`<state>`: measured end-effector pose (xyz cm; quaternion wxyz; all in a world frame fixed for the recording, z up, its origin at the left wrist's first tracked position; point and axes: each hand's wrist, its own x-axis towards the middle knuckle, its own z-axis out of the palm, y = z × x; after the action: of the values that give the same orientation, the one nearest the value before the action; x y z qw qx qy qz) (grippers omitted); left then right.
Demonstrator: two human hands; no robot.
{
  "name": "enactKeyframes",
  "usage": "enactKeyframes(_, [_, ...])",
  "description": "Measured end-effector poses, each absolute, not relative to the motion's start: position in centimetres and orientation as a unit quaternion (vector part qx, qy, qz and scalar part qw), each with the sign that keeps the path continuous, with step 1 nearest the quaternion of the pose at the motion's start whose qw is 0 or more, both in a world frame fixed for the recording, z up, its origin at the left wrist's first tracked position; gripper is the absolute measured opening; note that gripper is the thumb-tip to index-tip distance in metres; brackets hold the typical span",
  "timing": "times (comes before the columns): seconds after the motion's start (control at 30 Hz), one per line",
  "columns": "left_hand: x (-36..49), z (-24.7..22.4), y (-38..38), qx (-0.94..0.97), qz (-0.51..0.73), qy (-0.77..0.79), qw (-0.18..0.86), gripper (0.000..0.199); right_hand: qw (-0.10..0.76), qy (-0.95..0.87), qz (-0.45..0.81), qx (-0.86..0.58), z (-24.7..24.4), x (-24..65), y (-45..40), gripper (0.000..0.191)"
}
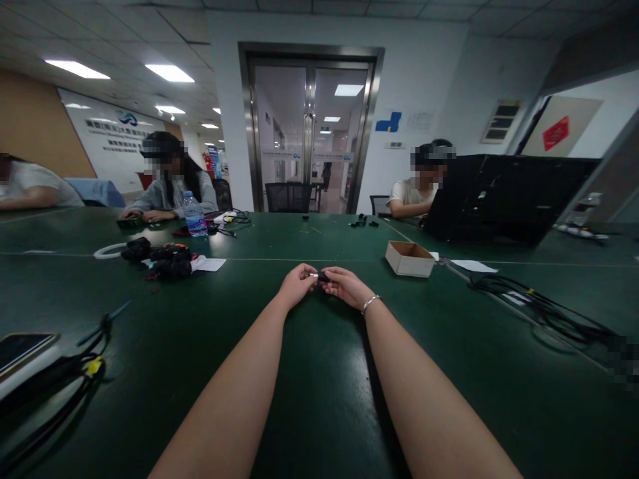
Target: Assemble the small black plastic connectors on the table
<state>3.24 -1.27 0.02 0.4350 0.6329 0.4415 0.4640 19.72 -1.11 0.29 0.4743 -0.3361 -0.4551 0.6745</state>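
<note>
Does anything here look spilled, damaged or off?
Nothing spilled or damaged stands out. The left hand and right hand pinch a small black-and-silver piece; the open box stands upright; the loosely looped black cables at right merely look untidy.

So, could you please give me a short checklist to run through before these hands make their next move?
1. Left hand holding the small part: ok, fingertips at its silvery end.
2. Right hand holding it too: ok, fingertips at its dark end.
3. Whether it is one piece or two joined: cannot tell, fingers cover much of it.
4. Open box apart from both hands: ok.
5. Box contents: cannot tell.
6. Bottle upright: ok.
</note>
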Motion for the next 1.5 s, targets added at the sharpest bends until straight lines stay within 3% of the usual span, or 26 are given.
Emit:
enactKeyframes(0.13, [3.2, -0.1, -1.1, 0.634, 0.448, 0.461, 0.430, 0.015, 0.477, -0.449, 0.676, -0.338, 0.4, 19.7, -1.2, 0.005])
enactKeyframes(0.43, [3.2, -0.2, -1.0, 0.679, 0.404, 0.518, 0.327, 0.047, 0.471, -0.453, 0.675, -0.342, 0.4, 19.7, -1.1, 0.005])
enactKeyframes(0.73, [3.1, 0.0, -1.3, 0.684, 0.387, 0.544, 0.293, 0.056, 0.467, -0.457, 0.670, -0.352, 0.5, 19.7, -1.2, 0.005])
enactKeyframes(0.97, [3.0, -0.6, -0.8, 0.690, 0.401, 0.527, 0.292, 0.048, 0.474, -0.453, 0.673, -0.343, 0.5, 19.6, -1.2, 0.005])
enactKeyframes(1.23, [2.9, -0.7, -0.5, 0.652, 0.456, 0.453, 0.402, 0.022, 0.476, -0.449, 0.669, -0.353, 0.5, 19.7, -1.3, 0.005])
enactKeyframes(1.5, [3.1, -1.2, -0.2, 0.647, 0.459, 0.460, 0.398, 0.021, 0.474, -0.450, 0.669, -0.355, 0.7, 19.5, -1.4, 0.009])
